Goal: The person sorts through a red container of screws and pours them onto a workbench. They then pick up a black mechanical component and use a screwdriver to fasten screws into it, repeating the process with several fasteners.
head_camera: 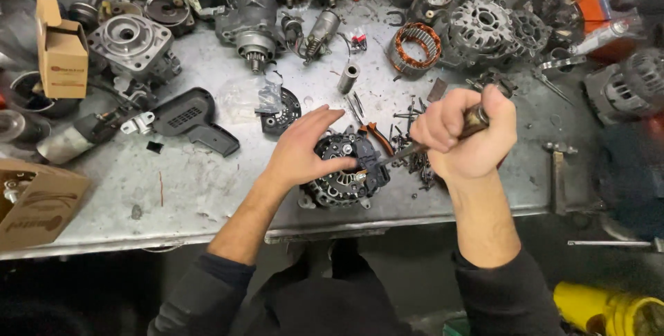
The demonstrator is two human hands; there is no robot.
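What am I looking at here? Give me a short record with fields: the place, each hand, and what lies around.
Place: grey metal workbench crowded with motor parts
Left hand: rests on a black alternator near the bench's front edge, fingers spread
Right hand: fist closed round a screwdriver, its tip at the alternator
Beside the work: loose screws scattered under the right hand
Further off: copper-wound stator ring, black plastic cover, small cardboard box
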